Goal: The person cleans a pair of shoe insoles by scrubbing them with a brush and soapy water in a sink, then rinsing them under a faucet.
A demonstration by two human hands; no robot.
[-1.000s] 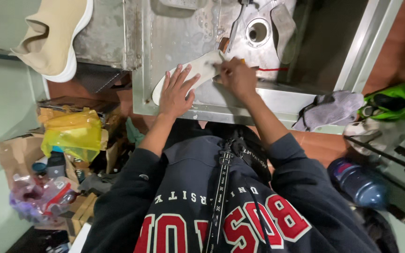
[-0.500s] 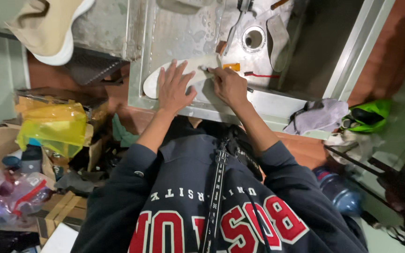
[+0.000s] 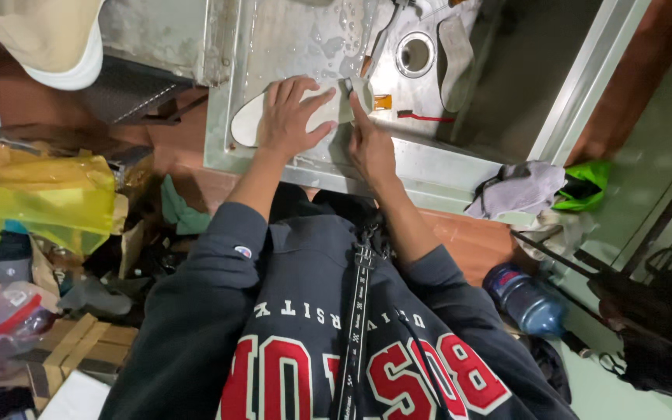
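Currently pressing a pale shoe insole (image 3: 305,115) flat on the wet metal sink tray (image 3: 274,39), upper centre of frame, left hand (image 3: 293,117) spread open on top. Right hand (image 3: 367,144) pinching the insole's right end, fingers closed on it. Possibly slipping on the wet metal, sliding toward the drain hole (image 3: 415,53).

insole (image 3: 254,120): middle hidden under the left hand (image 3: 293,117)
shoe (image 3: 48,39): upper left, cut by frame edge
right hand (image 3: 371,144) grip: too small to tell
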